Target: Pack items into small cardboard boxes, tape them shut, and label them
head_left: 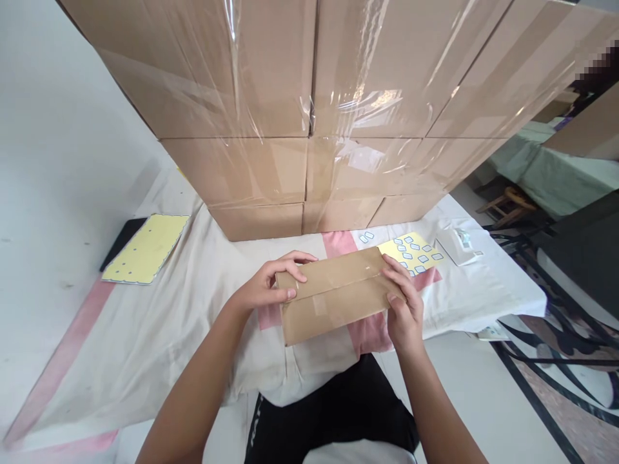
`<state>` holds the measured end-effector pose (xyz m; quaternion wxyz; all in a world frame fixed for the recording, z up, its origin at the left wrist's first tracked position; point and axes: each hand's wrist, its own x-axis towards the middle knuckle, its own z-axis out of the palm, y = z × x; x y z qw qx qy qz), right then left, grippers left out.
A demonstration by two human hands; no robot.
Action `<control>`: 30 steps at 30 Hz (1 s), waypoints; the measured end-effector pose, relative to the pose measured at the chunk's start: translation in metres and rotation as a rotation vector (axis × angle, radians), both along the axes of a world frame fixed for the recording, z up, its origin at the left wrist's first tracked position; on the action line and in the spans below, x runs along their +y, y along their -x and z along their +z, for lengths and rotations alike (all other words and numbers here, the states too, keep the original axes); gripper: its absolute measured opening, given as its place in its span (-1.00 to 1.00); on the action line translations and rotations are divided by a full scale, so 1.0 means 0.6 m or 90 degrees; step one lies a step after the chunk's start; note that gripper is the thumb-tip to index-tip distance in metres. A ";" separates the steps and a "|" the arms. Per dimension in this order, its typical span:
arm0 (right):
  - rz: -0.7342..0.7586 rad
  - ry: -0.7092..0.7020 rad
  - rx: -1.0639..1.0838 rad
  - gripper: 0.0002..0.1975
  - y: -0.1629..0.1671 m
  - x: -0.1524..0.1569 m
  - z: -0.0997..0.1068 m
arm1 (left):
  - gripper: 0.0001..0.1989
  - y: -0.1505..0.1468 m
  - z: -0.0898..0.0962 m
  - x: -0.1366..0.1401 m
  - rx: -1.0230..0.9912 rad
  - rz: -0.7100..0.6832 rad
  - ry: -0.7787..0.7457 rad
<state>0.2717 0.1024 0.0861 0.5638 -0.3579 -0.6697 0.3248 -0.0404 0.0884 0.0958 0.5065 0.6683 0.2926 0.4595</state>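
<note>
A small brown cardboard box point(333, 290) is held tilted above the front of the cloth-covered table, with a seam running along its upper face. My left hand point(278, 280) grips its left end, thumb on the seam side and fingers over the far edge. At the right end, my right hand point(402, 299) is closed round the corner, fingers on top and thumb on the near face. Behind the box, partly hidden by it, lies a yellow sheet point(416, 250) with several small pale blue-edged stickers. Two similar stickers point(366, 237) lie on the cloth.
A tall stack of cartons point(309, 129) wrapped in clear film stands right behind the hands. Another yellow sheet point(147, 248) lies at left on a black item point(123, 241). A white dispenser-like object point(457, 247) sits at right, near a black metal frame point(556, 361). A wall point(43, 193) borders the left.
</note>
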 end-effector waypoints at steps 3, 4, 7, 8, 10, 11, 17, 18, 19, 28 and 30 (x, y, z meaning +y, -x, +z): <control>-0.001 -0.018 0.003 -0.71 0.001 0.003 -0.001 | -0.83 -0.001 0.004 -0.001 0.006 0.004 0.000; -0.004 -0.026 0.001 -0.72 0.002 0.003 -0.002 | -0.84 -0.001 0.005 -0.001 0.006 0.004 0.002; -0.016 -0.049 -0.004 -0.72 0.003 0.005 -0.005 | -0.85 -0.002 0.006 -0.001 0.006 0.003 0.010; -0.020 -0.054 -0.004 -0.73 0.004 0.005 -0.006 | -0.86 -0.002 0.007 0.000 0.008 0.002 0.010; -0.027 -0.059 0.000 -0.73 0.006 0.006 -0.007 | -0.88 -0.001 0.008 0.000 0.012 -0.003 0.003; -0.028 -0.062 0.003 -0.73 0.008 0.006 -0.007 | -0.89 0.000 0.008 0.001 0.014 -0.005 -0.001; -0.032 -0.121 0.019 -0.73 0.015 0.012 -0.010 | -0.92 0.001 0.012 -0.001 0.032 0.004 0.005; -0.033 -0.124 0.020 -0.73 0.016 0.013 -0.010 | -0.92 0.001 0.013 -0.001 0.038 0.007 0.007; -0.034 -0.125 0.021 -0.73 0.016 0.014 -0.010 | -0.92 0.000 0.015 -0.002 0.045 0.009 0.009; -0.034 -0.125 0.026 -0.73 0.016 0.015 -0.011 | -0.83 -0.010 0.075 -0.032 0.293 0.141 -0.080; -0.032 -0.126 0.025 -0.73 0.015 0.014 -0.012 | -0.79 -0.027 0.101 -0.052 0.423 0.190 -0.130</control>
